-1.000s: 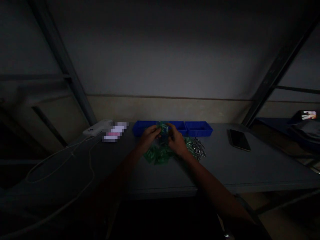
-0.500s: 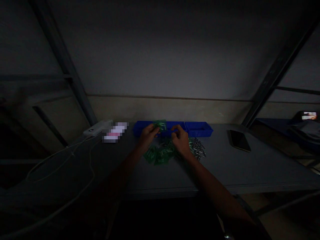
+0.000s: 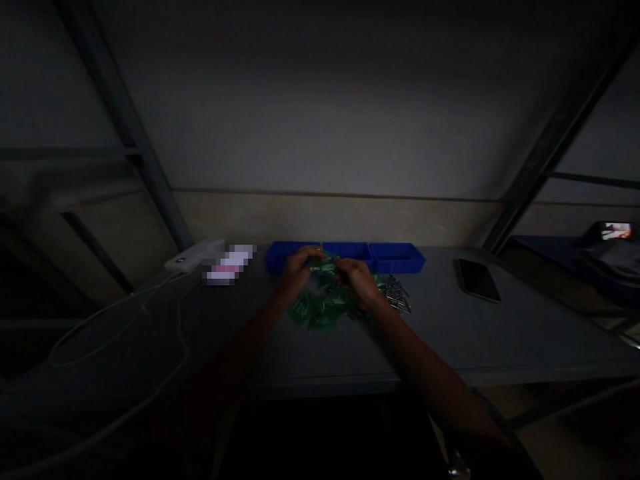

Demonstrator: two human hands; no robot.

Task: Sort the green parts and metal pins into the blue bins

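Note:
A small green plastic bag [image 3: 323,265] is held up between my two hands in front of the blue bins. My left hand [image 3: 299,265] is closed on its left side. The fingers of my right hand [image 3: 357,277] pinch at its right edge. On the table below lies a heap of similar green bags [image 3: 325,312] with pale print. Just right of the heap, partly behind my right wrist, is a pile of metal screws or nails [image 3: 397,295]. Dim light leaves the bag's contents unclear.
Blue plastic bins [image 3: 397,257] stand in a row along the wall. A dark phone [image 3: 479,279] lies at the right. On the left are a white device [image 3: 195,257], a lit, blurred-out screen [image 3: 230,265] and white cables [image 3: 183,333]. Metal posts rise at both sides.
My right hand has moved left and slightly down to the green bag, and its fingers have closed on the edge. The bag sits a little lower and is more crumpled.

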